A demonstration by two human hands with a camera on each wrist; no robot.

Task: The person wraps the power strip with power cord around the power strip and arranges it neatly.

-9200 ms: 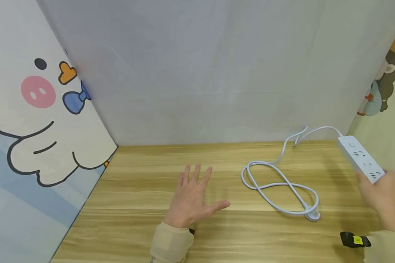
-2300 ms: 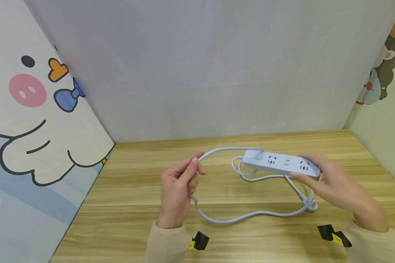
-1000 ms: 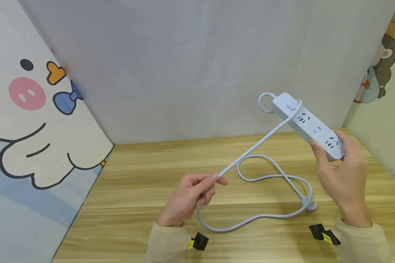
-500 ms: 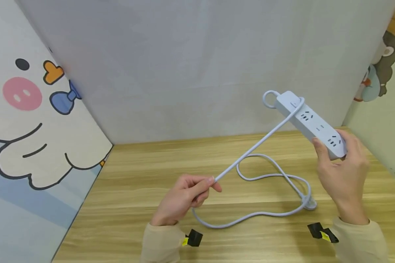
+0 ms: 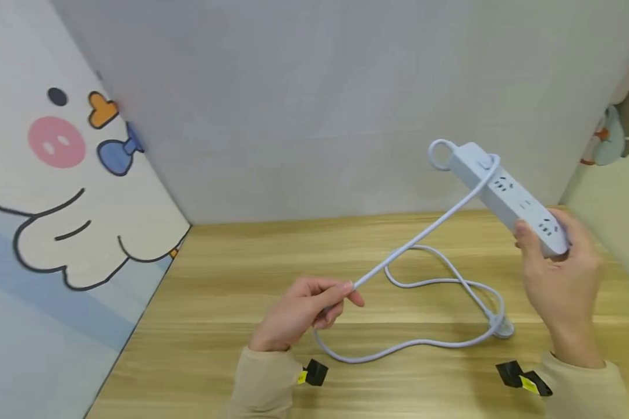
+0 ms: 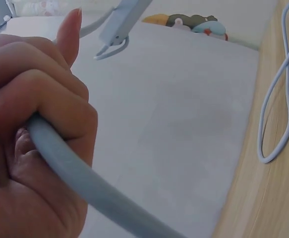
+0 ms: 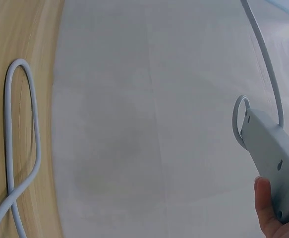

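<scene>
A white power strip is held tilted above the table, its lower right end gripped by the right hand. From its upper left end the white cable makes a small loop, crosses over the strip's face near the switch, and runs taut down to the left hand. That hand pinches the cable with thumb and forefinger, the other fingers curled round it; in the left wrist view the cable comes out below the fingers. In the right wrist view, the strip's underside shows, with fingers along its edges.
Slack cable lies in curves on the wooden table, with the plug at the right, under a cable bend. A pale cloth wall rises behind the table. Cartoon-printed panels stand at the left and right.
The strip, earlier low and nearly level, is now raised and tilted. The cable, slack before, is pulled straight between the strip and the left hand. In the last half second the hands barely moved.
</scene>
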